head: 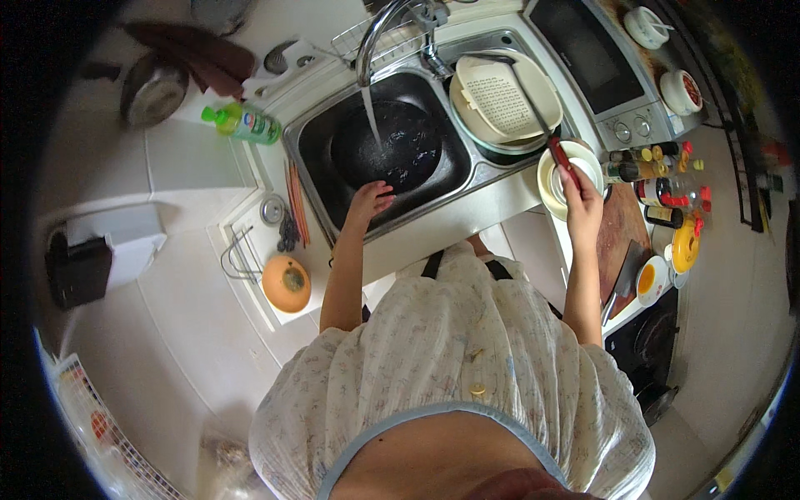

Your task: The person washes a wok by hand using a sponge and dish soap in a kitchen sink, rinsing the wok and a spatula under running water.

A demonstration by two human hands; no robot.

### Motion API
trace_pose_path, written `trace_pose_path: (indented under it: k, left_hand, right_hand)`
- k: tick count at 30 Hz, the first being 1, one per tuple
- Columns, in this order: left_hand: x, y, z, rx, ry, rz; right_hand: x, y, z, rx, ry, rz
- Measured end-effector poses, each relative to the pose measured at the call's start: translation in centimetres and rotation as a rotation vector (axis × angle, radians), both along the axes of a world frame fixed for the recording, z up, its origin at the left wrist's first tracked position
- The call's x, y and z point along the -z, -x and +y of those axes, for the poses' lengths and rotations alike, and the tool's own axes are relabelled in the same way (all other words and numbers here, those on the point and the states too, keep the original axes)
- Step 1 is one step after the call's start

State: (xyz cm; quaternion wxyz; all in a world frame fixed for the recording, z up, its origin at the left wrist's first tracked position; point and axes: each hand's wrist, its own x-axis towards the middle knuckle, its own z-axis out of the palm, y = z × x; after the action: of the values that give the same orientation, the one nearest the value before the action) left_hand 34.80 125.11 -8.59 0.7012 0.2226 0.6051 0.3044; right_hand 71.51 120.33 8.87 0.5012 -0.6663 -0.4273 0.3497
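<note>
In my right hand (582, 197) is the reddish-brown handle of a long dark spatula (531, 99). Its shaft crosses above a cream perforated basket (499, 103), and its head reaches the basket's far rim. My left hand (370, 203), fingers apart and holding nothing, is at the sink's near side by the edge of a round black pan (350, 153); whether it touches the pan I cannot tell. A stream of water falls from the chrome faucet (375, 40) into the pan, which lies in the steel sink (459, 134). Rippling water covers the pan's bottom.
Right of the sink are cream bowls (549, 181), a wooden cutting board (615, 234) with a cleaver (631, 265), several sauce bottles and a microwave (587, 56). On the left stand a green detergent bottle (247, 123), chopsticks (297, 203) and an orange bowl (275, 290).
</note>
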Motion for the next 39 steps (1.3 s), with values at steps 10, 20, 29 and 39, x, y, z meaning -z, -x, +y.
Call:
trace_pose_path:
  k: [10,20,29,39]
  left_hand:
    - [1.1,4.9,-5.7,0.276,-0.411,1.223]
    - [1.3,5.0,-9.1,0.505,-0.147,1.470]
    - [2.7,6.7,-9.2,0.455,-0.040,1.398]
    - [0.1,5.1,-9.6,0.351,-0.237,1.129]
  right_hand:
    - [13.5,-2.5,7.0,0.106,0.236,-0.256]
    - [18.0,-2.3,11.0,-0.104,0.358,-0.078]
    - [15.5,0.0,9.1,0.121,0.371,-0.161]
    - [13.1,5.8,2.7,-0.096,0.479,-0.517]
